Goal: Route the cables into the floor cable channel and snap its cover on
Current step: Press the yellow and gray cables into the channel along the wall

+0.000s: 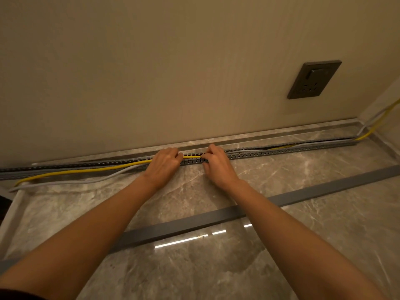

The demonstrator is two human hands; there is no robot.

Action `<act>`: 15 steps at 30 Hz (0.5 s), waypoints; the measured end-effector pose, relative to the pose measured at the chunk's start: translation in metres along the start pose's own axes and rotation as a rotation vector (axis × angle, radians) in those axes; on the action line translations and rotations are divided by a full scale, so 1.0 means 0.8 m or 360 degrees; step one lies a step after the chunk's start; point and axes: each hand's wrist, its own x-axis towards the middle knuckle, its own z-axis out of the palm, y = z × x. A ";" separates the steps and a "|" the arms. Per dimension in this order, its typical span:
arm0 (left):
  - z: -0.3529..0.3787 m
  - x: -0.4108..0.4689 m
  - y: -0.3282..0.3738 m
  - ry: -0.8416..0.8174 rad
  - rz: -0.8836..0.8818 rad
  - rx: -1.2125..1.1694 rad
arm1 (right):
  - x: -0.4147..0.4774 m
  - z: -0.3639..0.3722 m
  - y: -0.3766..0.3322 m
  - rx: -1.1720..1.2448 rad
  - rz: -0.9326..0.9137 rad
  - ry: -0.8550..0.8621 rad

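A grey slotted cable channel (281, 150) runs along the foot of the wall from left to right. A yellow cable (91, 170) and a grey cable (86, 181) lie on the floor at the left and enter the channel near the middle. My left hand (165, 162) and my right hand (214, 160) rest on the channel side by side, both pinching the yellow cable at the channel's rim. To the right the cables lie inside the channel and leave it at the corner. The long grey cover (216, 217) lies loose on the floor, under my forearms.
A beige wall stands right behind the channel, with a dark socket plate (313, 80) at the upper right. The floor is glossy marble tile (303, 245). A side wall closes the right corner, where the cables (376, 122) climb.
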 end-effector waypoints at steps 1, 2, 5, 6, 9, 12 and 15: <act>0.002 -0.001 0.002 0.0005 -0.0001 0.0020 | 0.002 -0.001 -0.001 0.0002 0.0033 -0.0002; 0.005 -0.003 0.004 -0.0025 -0.0023 0.0025 | 0.004 -0.002 -0.004 0.0000 0.0066 -0.0009; 0.011 0.000 0.011 -0.0143 -0.0147 -0.0006 | 0.009 -0.006 -0.006 -0.0033 0.0121 -0.0062; 0.010 0.005 0.013 -0.0204 -0.0225 -0.0070 | 0.010 -0.007 -0.006 -0.0046 0.0131 -0.0075; 0.018 0.017 0.007 -0.0357 -0.0413 -0.0237 | 0.008 -0.008 -0.010 -0.0107 0.0124 -0.0106; 0.019 0.013 0.002 -0.0342 -0.0371 -0.0329 | -0.001 -0.007 -0.007 -0.0146 0.0078 -0.0130; 0.023 -0.005 -0.005 -0.0092 -0.0322 -0.0609 | -0.009 -0.005 -0.006 -0.0131 0.0047 -0.0127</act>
